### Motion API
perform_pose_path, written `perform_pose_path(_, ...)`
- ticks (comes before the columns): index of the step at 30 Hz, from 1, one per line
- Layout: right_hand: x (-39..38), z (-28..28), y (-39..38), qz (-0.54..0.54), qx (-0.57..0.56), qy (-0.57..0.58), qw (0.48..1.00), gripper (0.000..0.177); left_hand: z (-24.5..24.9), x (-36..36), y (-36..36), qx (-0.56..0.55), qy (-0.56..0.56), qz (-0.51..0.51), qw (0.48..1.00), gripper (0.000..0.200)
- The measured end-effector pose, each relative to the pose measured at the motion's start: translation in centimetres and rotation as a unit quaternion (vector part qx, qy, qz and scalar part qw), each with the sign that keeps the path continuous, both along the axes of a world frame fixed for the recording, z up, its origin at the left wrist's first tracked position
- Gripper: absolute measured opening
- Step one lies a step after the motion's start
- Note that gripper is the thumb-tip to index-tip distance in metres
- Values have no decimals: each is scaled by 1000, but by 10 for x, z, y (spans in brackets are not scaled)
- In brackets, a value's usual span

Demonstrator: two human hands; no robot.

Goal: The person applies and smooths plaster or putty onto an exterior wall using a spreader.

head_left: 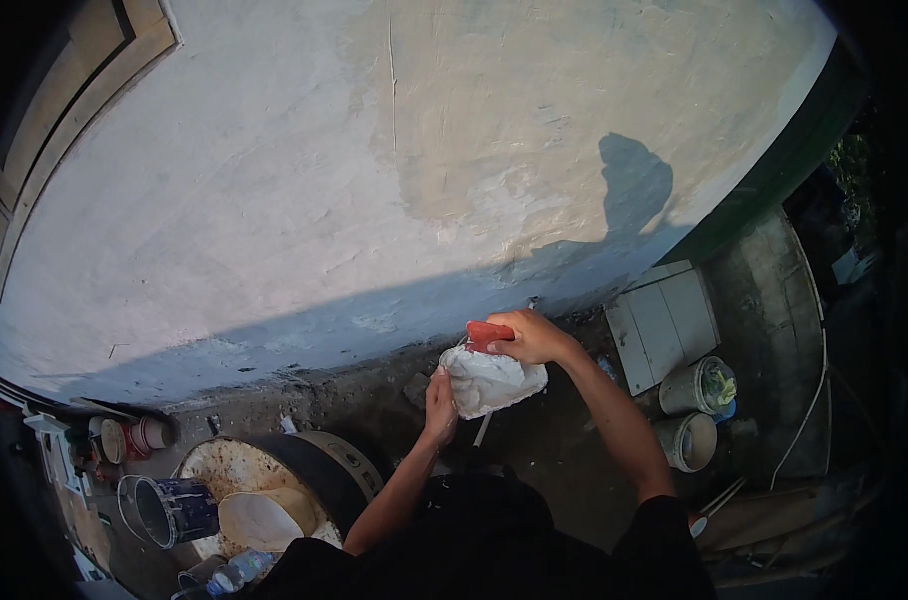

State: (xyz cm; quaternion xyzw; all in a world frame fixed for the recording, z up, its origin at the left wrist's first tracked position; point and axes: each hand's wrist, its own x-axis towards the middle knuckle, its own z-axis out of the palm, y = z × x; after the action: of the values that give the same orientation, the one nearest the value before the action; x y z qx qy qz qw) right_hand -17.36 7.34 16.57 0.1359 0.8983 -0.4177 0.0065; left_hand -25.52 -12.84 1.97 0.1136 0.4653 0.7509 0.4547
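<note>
In the head view, my left hand [441, 408] grips the left side of a shallow white tray [509, 404]. White paste [486, 378], like wall putty, fills much of it. My right hand [532, 338] is closed around a red-handled scraper [488, 335] at the tray's far edge. The scraper's blade is mostly hidden, low against the paste. Beyond both hands stands a wall [304, 180], partly white and partly cream, with rough patches. A shadow of a head and shoulders falls on its right part.
At lower left a stained drum [206, 460] bears a yellowish container [264, 515], near a dark blue bucket [177, 510] and a plastic bottle [242, 570]. White buckets [686, 442] and pale panels [664, 325] stand at right. A wooden frame [84, 110] borders the wall at upper left.
</note>
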Motion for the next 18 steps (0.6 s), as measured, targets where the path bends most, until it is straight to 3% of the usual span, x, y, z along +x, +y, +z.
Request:
perform_pose_path(3, 5, -15, 6, -26, -32, 25, 999, 21, 2, -3, 1, 10, -40, 1, 999, 49)
perform_pose_path(6, 14, -25, 17, -62, -167, 53, 983, 18, 10, -9, 1, 7, -45, -1, 999, 54)
perform_pose_path(9, 23, -12, 16, -115, -216, 84, 966, 15, 13, -12, -1, -4, -38, 1, 999, 57)
perform_pose_path(18, 35, -15, 26, -134, -324, 138, 926, 25, 3, -30, 19, 28, -57, 4, 998, 57)
